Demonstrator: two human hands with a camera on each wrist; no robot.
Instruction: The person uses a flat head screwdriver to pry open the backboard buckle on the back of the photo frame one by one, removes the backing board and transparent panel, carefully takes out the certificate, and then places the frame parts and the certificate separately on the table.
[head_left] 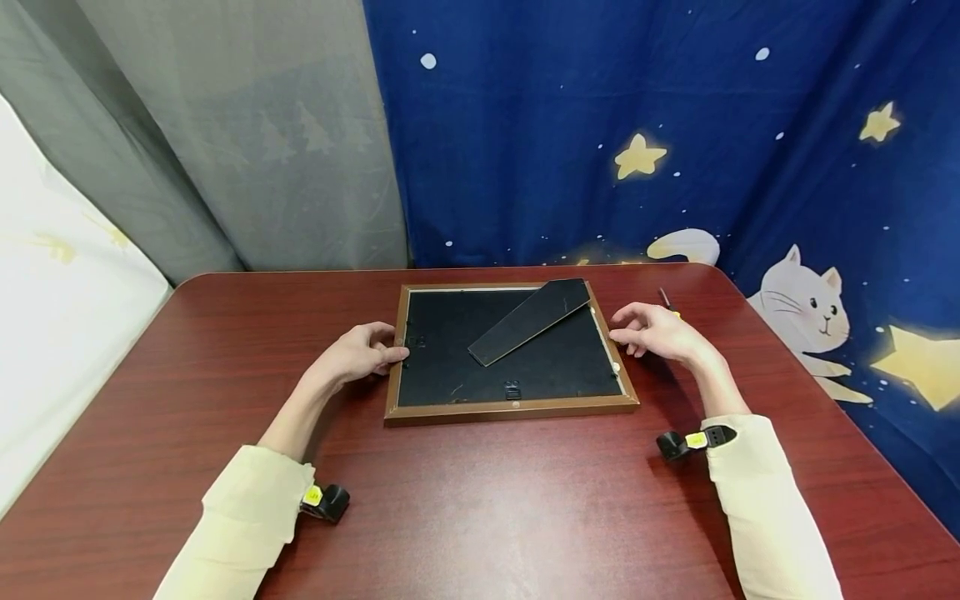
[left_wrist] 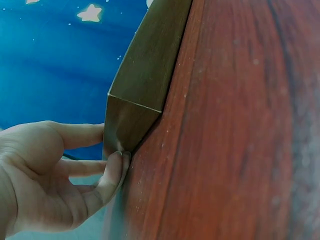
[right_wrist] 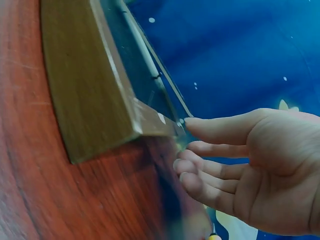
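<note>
A wooden picture frame lies face down on the table, its black backing board facing up. A black stand leg slants across the backing. My left hand pinches the frame's left side, thumb over the top and fingers along the outer edge. In the left wrist view, fingertips press the side of the brown frame near a corner. My right hand is beside the frame's right side, fingers loosely bent and fingertips right at the edge. No object shows in its palm in the right wrist view.
A small screwdriver with a yellow part on its handle lies behind my right hand. The reddish-brown table reaches back to grey and blue curtains. Wrist cameras are strapped over both sleeves.
</note>
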